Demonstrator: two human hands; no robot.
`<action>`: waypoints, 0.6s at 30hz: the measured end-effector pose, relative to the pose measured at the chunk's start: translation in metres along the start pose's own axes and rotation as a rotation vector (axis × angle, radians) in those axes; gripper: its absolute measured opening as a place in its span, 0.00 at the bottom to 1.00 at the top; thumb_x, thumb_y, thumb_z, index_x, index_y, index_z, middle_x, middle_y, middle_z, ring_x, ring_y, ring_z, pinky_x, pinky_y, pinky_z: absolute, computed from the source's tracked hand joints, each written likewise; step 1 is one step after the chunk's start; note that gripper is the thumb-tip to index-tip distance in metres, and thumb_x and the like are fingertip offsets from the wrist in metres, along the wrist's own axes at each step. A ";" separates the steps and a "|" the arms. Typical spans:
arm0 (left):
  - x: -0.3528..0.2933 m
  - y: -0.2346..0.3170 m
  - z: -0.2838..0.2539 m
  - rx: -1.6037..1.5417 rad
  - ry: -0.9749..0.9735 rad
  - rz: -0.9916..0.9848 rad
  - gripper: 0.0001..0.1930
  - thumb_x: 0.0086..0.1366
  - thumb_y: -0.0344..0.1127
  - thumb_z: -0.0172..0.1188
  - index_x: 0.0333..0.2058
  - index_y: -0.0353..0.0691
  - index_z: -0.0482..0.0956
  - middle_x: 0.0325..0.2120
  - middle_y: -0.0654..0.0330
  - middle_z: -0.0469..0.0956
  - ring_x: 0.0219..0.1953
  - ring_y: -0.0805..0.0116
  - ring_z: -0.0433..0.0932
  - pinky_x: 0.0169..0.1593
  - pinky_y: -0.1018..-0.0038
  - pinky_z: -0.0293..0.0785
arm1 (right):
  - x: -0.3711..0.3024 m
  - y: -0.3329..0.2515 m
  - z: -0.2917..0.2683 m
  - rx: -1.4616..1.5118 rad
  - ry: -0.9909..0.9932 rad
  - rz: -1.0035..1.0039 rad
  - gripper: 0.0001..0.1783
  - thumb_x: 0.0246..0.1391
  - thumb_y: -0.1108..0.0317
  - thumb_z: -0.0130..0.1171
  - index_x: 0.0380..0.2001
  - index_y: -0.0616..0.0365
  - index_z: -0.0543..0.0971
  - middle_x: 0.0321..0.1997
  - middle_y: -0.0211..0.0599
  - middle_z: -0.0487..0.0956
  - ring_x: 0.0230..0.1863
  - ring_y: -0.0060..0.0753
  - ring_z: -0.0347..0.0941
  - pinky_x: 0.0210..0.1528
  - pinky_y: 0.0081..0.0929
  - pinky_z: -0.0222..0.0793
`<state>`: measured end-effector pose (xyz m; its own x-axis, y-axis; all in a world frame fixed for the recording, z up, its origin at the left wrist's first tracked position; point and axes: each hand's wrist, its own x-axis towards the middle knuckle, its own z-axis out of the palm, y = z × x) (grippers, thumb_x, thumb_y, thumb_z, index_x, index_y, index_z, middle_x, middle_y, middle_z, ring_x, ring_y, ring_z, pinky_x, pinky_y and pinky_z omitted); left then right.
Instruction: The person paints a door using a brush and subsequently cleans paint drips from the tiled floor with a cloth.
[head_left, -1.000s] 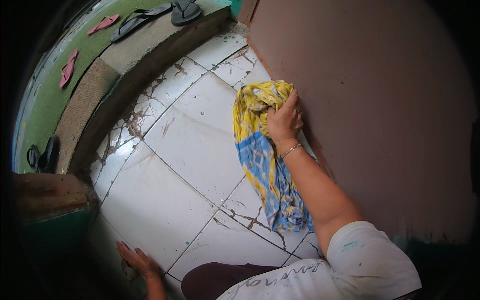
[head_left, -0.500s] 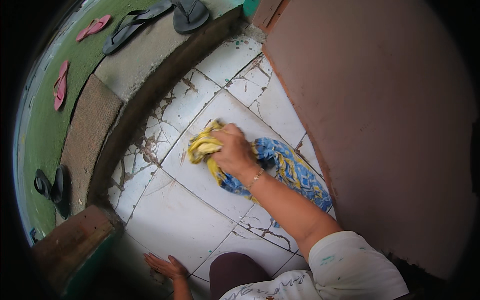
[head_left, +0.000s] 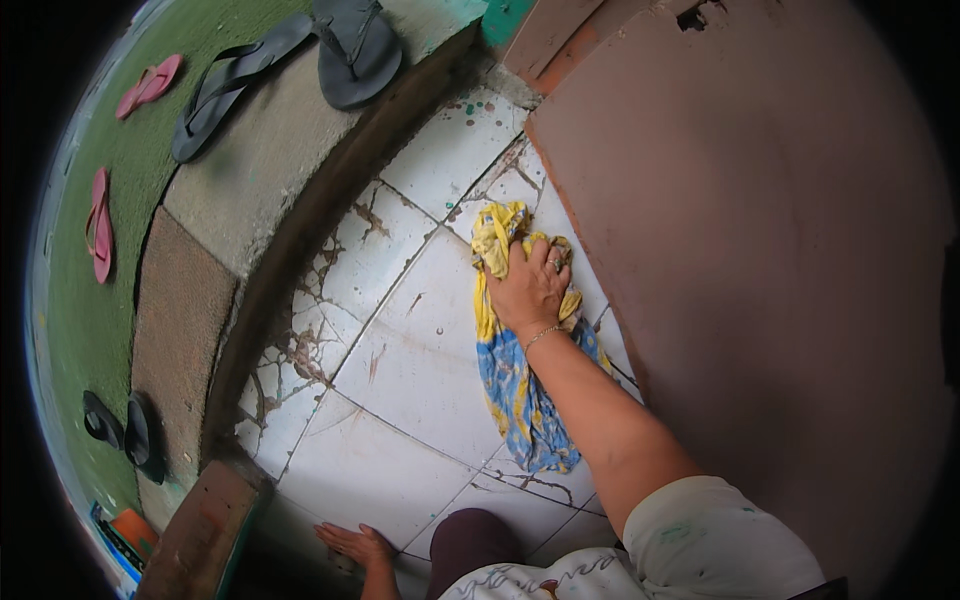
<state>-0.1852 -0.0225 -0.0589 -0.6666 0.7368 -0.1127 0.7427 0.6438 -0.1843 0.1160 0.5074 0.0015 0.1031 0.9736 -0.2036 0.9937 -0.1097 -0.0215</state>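
Just left of the brown panel (head_left: 770, 290), a crumpled cloth (head_left: 505, 370) lies on the white tiled floor (head_left: 400, 445), yellow at its far end and mostly blue with yellow patches toward the person, a narrow strip of tile showing between it and the panel's edge. The right hand (head_left: 530, 285) is on the cloth, back upward, its fingers bent into the yellow folds and gripping them; the palm is hidden. A ring sits on one finger and a thin bracelet (head_left: 543, 335) circles the wrist. Farther left of the panel and nearer the person, the left hand (head_left: 355, 542) holds nothing and is laid out on the tiles, fingers extended. Between the two arms, left of the panel, shows a dark-clad knee (head_left: 475, 540). Cracks run through several tiles, the densest of them across the floor from the panel. Beyond these, facing the panel, rises a concrete step (head_left: 270, 175) carrying a large grey flip-flop (head_left: 360, 65), with a second grey flip-flop (head_left: 235, 90) overlapping its outer edge. Farthest from the panel, a green surface (head_left: 65, 340) bears two pink flip-flops (head_left: 100, 240).
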 end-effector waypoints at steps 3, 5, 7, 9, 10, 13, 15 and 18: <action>0.039 0.045 -0.023 -0.150 -0.303 -0.390 0.46 0.68 0.61 0.46 0.68 0.28 0.43 0.69 0.36 0.42 0.71 0.39 0.43 0.72 0.51 0.44 | 0.004 0.007 0.008 -0.018 0.069 -0.019 0.38 0.53 0.41 0.58 0.56 0.60 0.70 0.51 0.47 0.66 0.58 0.50 0.59 0.58 0.55 0.53; 0.093 0.100 -0.054 -0.291 -0.473 -0.583 0.53 0.62 0.62 0.57 0.69 0.28 0.40 0.70 0.35 0.39 0.72 0.39 0.41 0.73 0.53 0.42 | 0.006 0.004 0.010 -0.025 0.084 0.002 0.39 0.53 0.40 0.57 0.58 0.61 0.69 0.52 0.47 0.66 0.58 0.50 0.58 0.57 0.54 0.52; 0.152 0.157 -0.087 -0.466 -0.628 -0.651 0.67 0.49 0.62 0.71 0.69 0.30 0.32 0.70 0.36 0.31 0.73 0.39 0.38 0.73 0.51 0.41 | 0.004 0.000 0.010 -0.051 0.096 -0.010 0.41 0.52 0.40 0.57 0.59 0.62 0.69 0.53 0.47 0.65 0.57 0.50 0.58 0.56 0.53 0.52; 0.214 0.223 -0.138 -0.676 -0.806 -0.816 0.79 0.37 0.59 0.80 0.68 0.31 0.22 0.70 0.37 0.22 0.72 0.36 0.36 0.71 0.43 0.41 | 0.006 0.004 0.010 -0.085 0.057 0.017 0.41 0.52 0.39 0.56 0.59 0.60 0.69 0.54 0.47 0.65 0.58 0.48 0.58 0.55 0.51 0.52; 0.238 0.244 -0.153 -0.785 -0.873 -0.925 0.84 0.32 0.57 0.83 0.67 0.32 0.17 0.69 0.38 0.17 0.72 0.35 0.36 0.69 0.38 0.41 | 0.007 0.005 0.010 -0.096 0.043 0.030 0.41 0.52 0.39 0.56 0.59 0.59 0.69 0.55 0.46 0.65 0.58 0.48 0.58 0.54 0.50 0.53; 0.268 0.251 -0.125 -0.761 -0.969 -1.082 0.87 0.30 0.56 0.84 0.65 0.33 0.12 0.68 0.37 0.18 0.71 0.32 0.36 0.65 0.31 0.41 | 0.007 0.000 0.007 -0.100 0.015 0.043 0.41 0.51 0.39 0.56 0.60 0.58 0.69 0.55 0.47 0.65 0.58 0.48 0.58 0.55 0.51 0.52; 0.271 0.253 -0.120 -0.770 -0.986 -1.080 0.87 0.31 0.56 0.84 0.63 0.29 0.11 0.70 0.38 0.31 0.70 0.27 0.39 0.60 0.23 0.37 | 0.007 -0.001 0.006 -0.115 0.023 0.052 0.40 0.51 0.38 0.56 0.60 0.56 0.69 0.55 0.47 0.65 0.58 0.48 0.58 0.54 0.51 0.52; 0.273 0.254 -0.115 -0.703 -0.993 -1.056 0.88 0.29 0.57 0.84 0.62 0.28 0.10 0.69 0.34 0.34 0.70 0.29 0.38 0.62 0.28 0.36 | 0.008 -0.003 0.006 -0.143 0.057 0.027 0.41 0.51 0.38 0.56 0.60 0.56 0.68 0.54 0.47 0.65 0.57 0.48 0.59 0.54 0.51 0.53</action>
<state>-0.1714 0.3655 -0.0237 -0.4418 -0.3142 -0.8403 -0.3586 0.9204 -0.1556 0.1133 0.5148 -0.0057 0.1284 0.9808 -0.1467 0.9862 -0.1107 0.1234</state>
